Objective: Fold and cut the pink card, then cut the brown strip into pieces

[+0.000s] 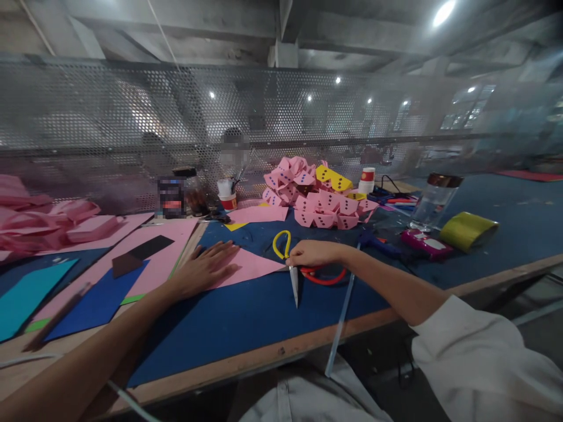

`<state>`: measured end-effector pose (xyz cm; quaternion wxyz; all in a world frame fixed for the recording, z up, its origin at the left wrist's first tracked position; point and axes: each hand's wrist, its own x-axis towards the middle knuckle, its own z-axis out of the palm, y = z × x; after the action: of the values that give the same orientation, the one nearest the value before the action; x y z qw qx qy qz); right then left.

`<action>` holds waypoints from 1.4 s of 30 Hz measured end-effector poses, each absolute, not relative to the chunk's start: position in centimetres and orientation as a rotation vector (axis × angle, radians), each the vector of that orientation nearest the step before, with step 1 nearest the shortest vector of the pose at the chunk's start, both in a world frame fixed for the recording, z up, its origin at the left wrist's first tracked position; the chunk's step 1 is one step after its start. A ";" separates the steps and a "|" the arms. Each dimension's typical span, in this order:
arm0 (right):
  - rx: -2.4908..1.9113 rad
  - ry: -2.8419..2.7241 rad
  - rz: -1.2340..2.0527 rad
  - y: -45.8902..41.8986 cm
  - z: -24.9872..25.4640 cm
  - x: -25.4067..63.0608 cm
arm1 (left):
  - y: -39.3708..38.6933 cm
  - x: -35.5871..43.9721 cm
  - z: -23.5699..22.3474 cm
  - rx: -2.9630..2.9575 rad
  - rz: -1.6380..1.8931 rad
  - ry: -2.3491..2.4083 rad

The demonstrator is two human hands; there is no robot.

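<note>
- Pressing down on a pink paper piece [246, 268], the left hand [214, 266] lies palm down, fingers spread wide.
- Right hand [314, 253]: fingers drawn in narrow at the paper's pointed end. Whether they pinch paper or tool cannot be told.
- Location: the paper lies flat on the blue surface [220, 340], between the hands, its point beside the yellow-handled scissors [282, 245].
- Scissors: blade directed toward the person, partly under the right fingers. A red handle [323, 279] sits under the same hand; whether it belongs to a second tool is unclear.
- Hazard, judged: a finger could be nicked if the right hand slid down along the exposed blade.
- Hazard, judged: the thin point could crease or tear if pulled while the left palm pins the wide part.
- Hazard, judged: a sideways sweep of the right forearm could catch the pale strip [341, 322] overhanging the edge and drag it off.
</note>
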<state>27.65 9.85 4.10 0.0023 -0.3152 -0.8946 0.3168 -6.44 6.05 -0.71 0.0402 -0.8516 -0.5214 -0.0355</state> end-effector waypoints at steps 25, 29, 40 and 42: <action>-1.005 -2.824 1.000 9.4 4.5 27.2 | 6.0 -6.3 -0.6 -2.602 -0.124 -1.600; -0.993 -2.818 1.020 9.5 4.3 27.3 | 6.1 -6.4 -0.7 -2.600 -0.107 -1.612; -1.011 -2.817 1.010 9.2 4.3 27.1 | 5.9 -6.2 -0.5 -2.603 -0.116 -1.579; -1.027 -2.796 1.019 9.2 4.2 27.1 | 6.0 -6.4 -0.7 -2.607 -0.116 -1.566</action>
<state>27.09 9.23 4.24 -0.0030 -0.3262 -0.8882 0.3236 -6.37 6.05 -0.69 0.0491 -0.8556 -0.5140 -0.0380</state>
